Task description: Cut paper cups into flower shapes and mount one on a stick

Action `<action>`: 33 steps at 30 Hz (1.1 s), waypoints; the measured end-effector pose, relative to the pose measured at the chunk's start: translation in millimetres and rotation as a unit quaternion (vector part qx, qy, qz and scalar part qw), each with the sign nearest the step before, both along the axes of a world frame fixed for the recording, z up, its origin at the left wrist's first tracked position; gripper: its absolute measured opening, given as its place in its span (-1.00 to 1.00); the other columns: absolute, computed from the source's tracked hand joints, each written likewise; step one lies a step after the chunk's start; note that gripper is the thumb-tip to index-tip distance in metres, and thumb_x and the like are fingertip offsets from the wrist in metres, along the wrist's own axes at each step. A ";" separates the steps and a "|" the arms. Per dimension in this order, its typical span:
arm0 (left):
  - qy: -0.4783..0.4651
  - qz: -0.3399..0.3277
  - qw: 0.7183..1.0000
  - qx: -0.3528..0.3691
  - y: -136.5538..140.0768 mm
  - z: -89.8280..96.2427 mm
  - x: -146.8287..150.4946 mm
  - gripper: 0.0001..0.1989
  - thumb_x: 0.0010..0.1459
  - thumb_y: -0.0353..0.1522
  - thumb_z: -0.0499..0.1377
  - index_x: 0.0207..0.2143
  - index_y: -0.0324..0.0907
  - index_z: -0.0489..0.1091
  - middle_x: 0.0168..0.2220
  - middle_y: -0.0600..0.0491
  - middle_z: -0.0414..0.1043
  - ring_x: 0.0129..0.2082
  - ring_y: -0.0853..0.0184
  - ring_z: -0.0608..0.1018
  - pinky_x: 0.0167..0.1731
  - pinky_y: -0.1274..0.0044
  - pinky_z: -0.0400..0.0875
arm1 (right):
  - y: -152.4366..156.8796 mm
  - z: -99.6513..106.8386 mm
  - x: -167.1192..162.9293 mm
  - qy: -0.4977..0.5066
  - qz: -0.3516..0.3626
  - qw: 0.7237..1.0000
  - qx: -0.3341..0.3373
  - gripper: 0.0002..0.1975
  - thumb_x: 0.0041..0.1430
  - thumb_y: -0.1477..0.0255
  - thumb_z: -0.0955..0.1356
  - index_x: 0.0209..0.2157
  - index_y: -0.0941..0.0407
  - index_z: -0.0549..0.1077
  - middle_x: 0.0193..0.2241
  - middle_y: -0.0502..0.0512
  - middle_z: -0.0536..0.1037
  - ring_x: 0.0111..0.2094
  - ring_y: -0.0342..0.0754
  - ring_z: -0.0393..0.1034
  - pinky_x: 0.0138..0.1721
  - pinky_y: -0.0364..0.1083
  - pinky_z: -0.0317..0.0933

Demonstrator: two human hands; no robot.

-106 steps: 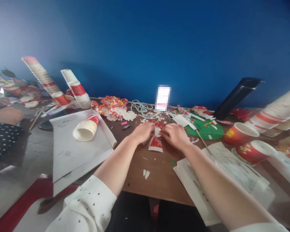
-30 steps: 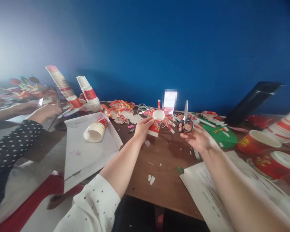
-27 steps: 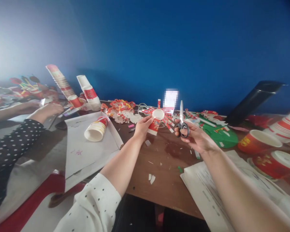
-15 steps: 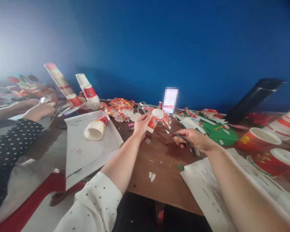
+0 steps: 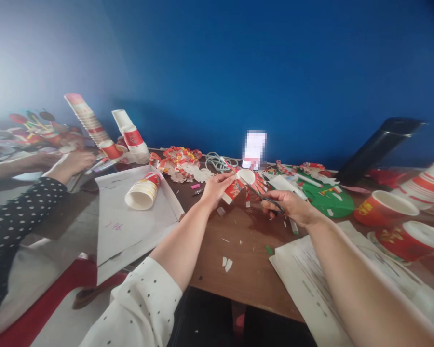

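Note:
A red paper cup, its wall slit into strips that splay out around the round white base, is pinched between the thumb and fingers of my left hand. My right hand is closed around the dark handles of a pair of scissors. Their blades reach up and left to the cup, against its base and strips; whether paper lies between the blades I cannot tell. One wide printed section of the cup hangs uncut at its lower left. Both hands are above the brown table.
White paper scraps lie on the table in front. At left, nested paper cups rest on white sheets, beside a co-worker's hands. Cut cups, a propped phone and green paper stretch along the wall. Red cups stand right.
The cup has moved right and slightly down, turning a little, and the scissors' blades now overlap it. My left hand went with it; the right hand has barely moved.

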State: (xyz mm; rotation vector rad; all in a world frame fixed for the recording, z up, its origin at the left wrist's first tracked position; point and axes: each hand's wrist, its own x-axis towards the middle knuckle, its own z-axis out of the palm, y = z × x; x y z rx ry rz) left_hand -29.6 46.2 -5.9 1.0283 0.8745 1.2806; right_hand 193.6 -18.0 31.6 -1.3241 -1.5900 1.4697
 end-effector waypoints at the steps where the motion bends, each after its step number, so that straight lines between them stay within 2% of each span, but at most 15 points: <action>1: 0.005 -0.007 1.000 -0.002 0.0 -0.4 0.2 -0.62 -0.13 -0.22 0.36 -0.22 -0.19 0.55 -0.34 0.00 0.57 -0.37 0.33 0.57 -0.21 0.46 0.45 | -0.3 0.5 0.1 -0.002 0.002 1.000 0.001 -0.52 -0.08 0.16 0.48 -0.19 0.20 0.51 -0.49 0.07 0.51 -0.58 -0.21 0.31 -0.54 -0.20 0.18; 7: 0.008 -0.037 0.999 -0.003 -0.1 -2.7 0.7 -0.58 -0.15 -0.21 0.38 -0.20 -0.19 0.54 -0.32 -0.02 0.57 -0.35 0.31 0.58 -0.22 0.45 0.45 | -2.5 4.1 -1.8 -0.018 0.004 1.000 0.013 -0.54 -0.08 0.14 0.47 -0.24 0.21 0.52 -0.50 0.05 0.49 -0.59 -0.23 0.29 -0.55 -0.21 0.14; 12: -0.018 -0.069 0.997 -0.020 -5.5 6.1 -0.9 -0.54 -0.13 -0.25 0.38 -0.13 -0.21 0.50 -0.32 -0.03 0.57 -0.38 0.34 0.58 -0.28 0.49 0.45 | -0.7 -0.5 -4.7 0.005 -0.011 1.000 0.015 -0.52 -0.10 0.17 0.49 -0.19 0.21 0.51 -0.51 0.03 0.48 -0.59 -0.24 0.27 -0.53 -0.20 0.15; 18: -0.013 -0.112 0.989 -0.094 -12.3 14.6 -4.1 -0.67 -0.22 -0.30 0.43 -0.41 -0.30 0.47 -0.52 0.01 0.51 -0.56 0.44 0.50 -0.51 0.60 0.34 | -0.6 -2.5 -6.5 0.010 -0.039 0.999 0.016 -0.49 -0.13 0.18 0.50 -0.17 0.19 0.50 -0.51 0.03 0.49 -0.58 -0.22 0.28 -0.52 -0.18 0.17; 27: -0.032 -0.157 0.981 -0.107 -11.8 14.8 -8.5 -0.76 -0.16 -0.41 0.40 -0.38 -0.30 0.50 -0.45 -0.02 0.54 -0.48 0.38 0.54 -0.36 0.52 0.40 | -0.6 -1.3 -5.2 -0.014 -0.020 0.999 0.030 -0.45 -0.11 0.16 0.49 -0.13 0.25 0.52 -0.57 0.01 0.42 -0.59 -0.22 0.22 -0.54 -0.18 0.16; 33: -0.024 -0.149 0.983 -0.106 -11.6 14.7 -9.1 -0.72 -0.19 -0.38 0.41 -0.37 -0.29 0.50 -0.47 -0.02 0.53 -0.50 0.38 0.54 -0.39 0.53 0.39 | -1.0 0.0 -4.1 -0.028 -0.031 0.998 0.039 -0.43 -0.15 0.13 0.49 -0.15 0.22 0.55 -0.55 0.03 0.41 -0.58 -0.22 0.19 -0.53 -0.16 0.17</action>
